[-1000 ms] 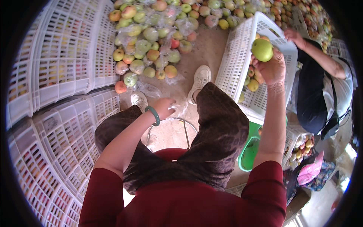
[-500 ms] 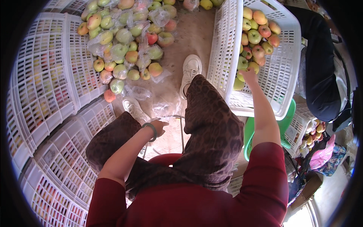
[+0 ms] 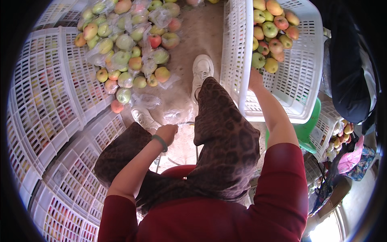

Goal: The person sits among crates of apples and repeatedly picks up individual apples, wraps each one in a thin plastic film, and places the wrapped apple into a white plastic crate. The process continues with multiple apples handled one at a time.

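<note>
My right hand is inside a white plastic crate, close against its left wall and just below a pile of apples. A green apple and a yellow apple lie nearest to it. Its fingertips are mostly hidden by the hand itself and the wall, so what they hold does not show. My left hand, with a green bangle at the wrist, hovers between my knees with the fingers curled in, and nothing shows in it.
Many apples, a lot of them in clear plastic bags, cover the floor ahead on the left. White crates full of fruit stand stacked along my left. A green stool is under the right crate. Dark-clothed legs show at the far right.
My right hand has shifted left, off the apples toward the crate's left wall. My left hand's fingers, partly stretched before, have curled in. The view has tilted slightly.
</note>
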A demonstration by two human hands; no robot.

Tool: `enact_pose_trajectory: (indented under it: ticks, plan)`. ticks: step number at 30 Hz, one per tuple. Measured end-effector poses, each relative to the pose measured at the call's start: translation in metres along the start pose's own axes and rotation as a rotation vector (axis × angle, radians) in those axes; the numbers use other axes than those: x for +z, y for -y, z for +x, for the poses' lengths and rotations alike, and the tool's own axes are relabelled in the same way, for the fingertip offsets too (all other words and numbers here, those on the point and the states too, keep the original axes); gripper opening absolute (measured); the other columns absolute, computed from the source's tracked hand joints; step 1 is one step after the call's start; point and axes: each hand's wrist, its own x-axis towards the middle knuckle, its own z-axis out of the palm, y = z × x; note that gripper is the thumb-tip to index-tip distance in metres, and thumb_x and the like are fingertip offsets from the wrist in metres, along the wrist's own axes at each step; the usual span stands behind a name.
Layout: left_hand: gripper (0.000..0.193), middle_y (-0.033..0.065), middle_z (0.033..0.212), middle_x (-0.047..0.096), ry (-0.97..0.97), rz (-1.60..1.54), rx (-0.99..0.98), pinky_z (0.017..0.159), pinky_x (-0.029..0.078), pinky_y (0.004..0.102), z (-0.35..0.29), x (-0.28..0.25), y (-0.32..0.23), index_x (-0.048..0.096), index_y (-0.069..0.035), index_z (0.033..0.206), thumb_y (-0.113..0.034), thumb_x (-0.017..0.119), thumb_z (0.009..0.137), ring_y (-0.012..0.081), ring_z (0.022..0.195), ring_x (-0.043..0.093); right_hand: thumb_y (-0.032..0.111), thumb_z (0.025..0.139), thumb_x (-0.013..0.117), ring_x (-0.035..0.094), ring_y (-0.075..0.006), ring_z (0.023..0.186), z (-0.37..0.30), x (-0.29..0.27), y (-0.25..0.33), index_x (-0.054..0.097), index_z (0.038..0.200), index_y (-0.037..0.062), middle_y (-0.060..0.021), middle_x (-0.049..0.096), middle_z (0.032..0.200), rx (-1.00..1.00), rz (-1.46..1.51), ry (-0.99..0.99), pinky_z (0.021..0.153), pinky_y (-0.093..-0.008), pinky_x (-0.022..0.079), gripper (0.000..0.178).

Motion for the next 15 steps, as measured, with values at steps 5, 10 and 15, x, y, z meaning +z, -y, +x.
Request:
enact_pose_trajectory:
  ticks: [5,10,15]
  plan:
    - [0.053,0.0224,0.119,0.041,-0.005,-0.024,0.012,0.089,0.044,0.042,-0.009,0.001,-0.003,0.051,-0.015,0.123,-0.008,0.067,0.074,0.0367,0.105,0.051,0.028,0.076,0.06,0.056,-0.034,0.101,0.014,0.029,-0.02,0.051,0.109,0.0055,-0.0187,0.057,0.105,-0.13,0.046,-0.024,0.081,-0.0433,0.047,0.041]
    - [0.041,0.0202,0.12,0.048,0.049,0.012,0.031,0.084,0.047,0.0422,-0.016,-0.014,-0.012,0.054,-0.019,0.122,-0.013,0.053,0.081,0.0336,0.104,0.055,0.026,0.079,0.054,0.058,-0.0361,0.099,0.048,0.057,-0.09,0.058,0.109,0.0017,-0.0227,0.061,0.103,-0.369,0.166,-0.121,0.08,-0.042,0.046,0.038]
    - [0.018,0.015,0.092,0.062,0.056,0.15,0.147,0.075,0.048,0.0413,-0.052,-0.047,-0.027,0.066,-0.006,0.091,-0.013,0.057,0.078,0.0312,0.093,0.059,0.015,0.082,0.057,0.062,-0.019,0.08,0.026,-0.041,-0.07,0.059,0.104,0.003,-0.0093,0.065,0.09,-0.161,0.446,-0.221,0.07,-0.0308,0.048,0.025]
